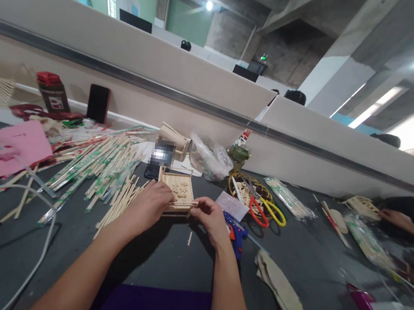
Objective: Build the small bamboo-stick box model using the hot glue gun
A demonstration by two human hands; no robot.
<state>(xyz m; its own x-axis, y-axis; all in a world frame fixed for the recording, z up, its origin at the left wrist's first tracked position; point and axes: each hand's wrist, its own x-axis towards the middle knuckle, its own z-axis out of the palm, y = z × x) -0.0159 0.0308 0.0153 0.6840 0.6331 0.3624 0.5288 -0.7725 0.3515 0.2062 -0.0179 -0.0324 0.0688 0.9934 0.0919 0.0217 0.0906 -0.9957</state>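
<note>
A small square frame of wooden sticks (179, 188) lies on the dark table in front of me. My left hand (152, 205) grips its near left edge. My right hand (210, 217) pinches a thin wooden stick (184, 204) laid along the frame's near edge. A short loose stick (189, 237) lies on the table just below the hands. A blue glue gun (237, 234) rests right of my right hand.
A heap of wrapped chopsticks (95, 168) spreads on the left beside a pink cloth (3, 149). Red and yellow scissors (267, 209), plastic bags (208, 158) and a white cable (43, 247) lie around. Another person's hands (397, 219) work at the far right.
</note>
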